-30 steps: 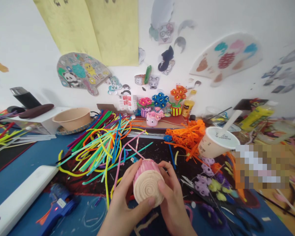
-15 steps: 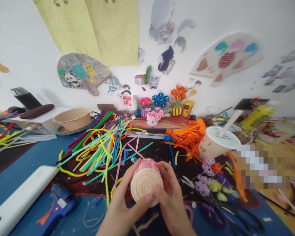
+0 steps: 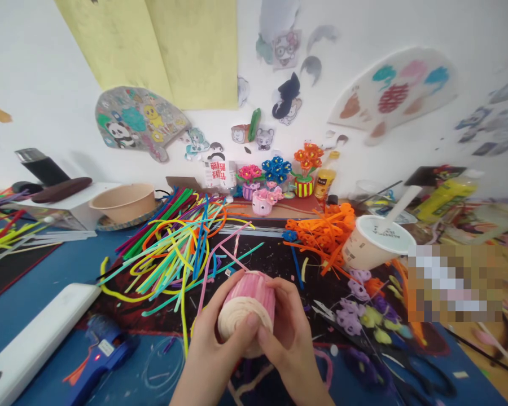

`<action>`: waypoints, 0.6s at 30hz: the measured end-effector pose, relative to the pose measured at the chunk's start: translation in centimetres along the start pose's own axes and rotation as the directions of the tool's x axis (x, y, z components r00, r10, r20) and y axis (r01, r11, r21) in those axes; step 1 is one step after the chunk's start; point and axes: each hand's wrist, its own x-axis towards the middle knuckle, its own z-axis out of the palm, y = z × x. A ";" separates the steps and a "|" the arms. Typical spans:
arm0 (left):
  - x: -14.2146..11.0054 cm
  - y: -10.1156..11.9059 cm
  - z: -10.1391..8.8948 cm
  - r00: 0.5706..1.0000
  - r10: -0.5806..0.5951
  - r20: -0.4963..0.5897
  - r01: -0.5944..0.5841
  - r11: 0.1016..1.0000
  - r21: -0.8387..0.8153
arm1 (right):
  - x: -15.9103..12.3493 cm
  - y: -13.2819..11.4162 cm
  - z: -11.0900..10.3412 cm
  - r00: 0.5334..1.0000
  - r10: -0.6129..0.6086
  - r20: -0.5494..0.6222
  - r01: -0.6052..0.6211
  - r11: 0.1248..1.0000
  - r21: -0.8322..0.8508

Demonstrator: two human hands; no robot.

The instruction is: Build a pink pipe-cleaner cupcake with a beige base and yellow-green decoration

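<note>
Between my two hands is a small pink pot (image 3: 254,288) with ribbed sides and a cream, spirally coiled round end turned toward me. My left hand (image 3: 214,338) wraps its left side, thumb pressed on the cream end. On the other side my right hand (image 3: 294,332) curls round the pot, its thumb also on the coil. The pot is tilted and held above the dark mat (image 3: 275,256). Just beyond it lies a tangle of coloured pipe cleaners (image 3: 186,242).
A blue glue gun (image 3: 97,355) and a white bar-shaped device (image 3: 38,338) lie at left. Black scissors (image 3: 389,355), purple pipe-cleaner flowers (image 3: 350,313) and a lidded paper cup (image 3: 359,248) are at right. Finished flower pots (image 3: 303,188) stand by the wall, near a beige bowl (image 3: 125,204).
The pot has tipped in my hands, so more of its pink side and less of the coiled end shows. Both thumbs have shifted on the coil. The view has moved slightly.
</note>
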 end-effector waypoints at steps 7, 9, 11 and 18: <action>-0.2 0.4 0.6 0.995 -0.031 -0.090 0.025 0.997 -0.067 | 0.2 0.2 -0.1 0.999 0.015 0.029 -0.016 0.999 0.044; -0.2 0.4 0.8 0.993 -0.036 -0.111 0.027 0.996 -0.080 | 0.1 0.2 0.0 1.000 0.020 0.019 -0.021 0.999 0.041; -0.3 0.4 0.8 0.993 -0.029 -0.116 0.020 0.997 -0.076 | 0.1 0.2 0.1 1.000 0.024 0.015 -0.025 0.999 0.035; -0.2 0.0 0.6 0.996 -0.034 -0.081 0.030 0.999 -0.043 | 0.1 0.6 -0.5 0.999 0.016 0.031 -0.015 1.000 -0.003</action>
